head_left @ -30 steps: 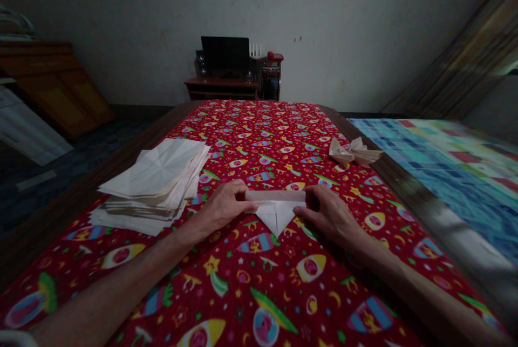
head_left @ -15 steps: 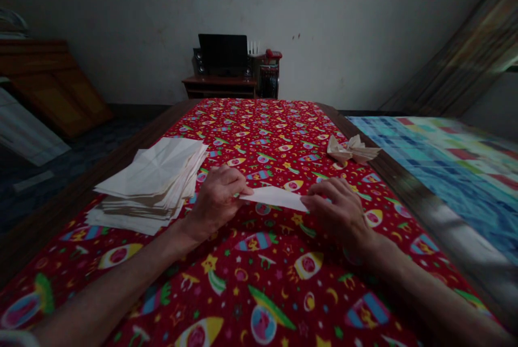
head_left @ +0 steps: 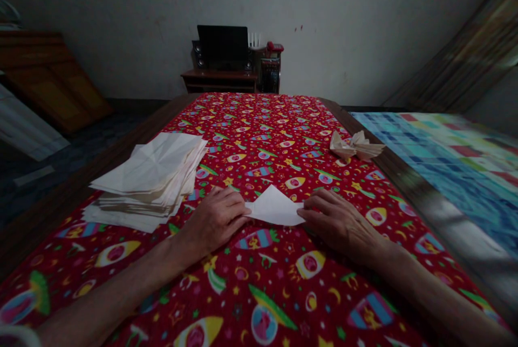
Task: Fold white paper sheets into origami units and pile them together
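A small folded sheet of white paper (head_left: 275, 208) spans the gap between my hands, its pointed top facing away from me. My left hand (head_left: 220, 215) pinches the paper's left end between thumb and fingers. At the right end, my right hand (head_left: 334, 217) grips it the same way. Left of my left hand lies a stack of creased white paper sheets (head_left: 162, 161), slightly fanned. Beyond my right hand, a folded cream paper piece (head_left: 356, 145) with pleated, wing-like parts rests on the red cloth.
A red patterned cloth (head_left: 263, 271) covers the long table, whose dark wooden edge (head_left: 399, 185) shows at the right. A bed with a blue checked cover (head_left: 437, 163) stands beside it. A monitor (head_left: 223, 45) and a wooden cabinet (head_left: 44, 77) are farther back.
The folded paper has come lower and closer to me, and its face has tilted so a peaked top edge shows. Both hands have moved down with it, still gripping its ends.
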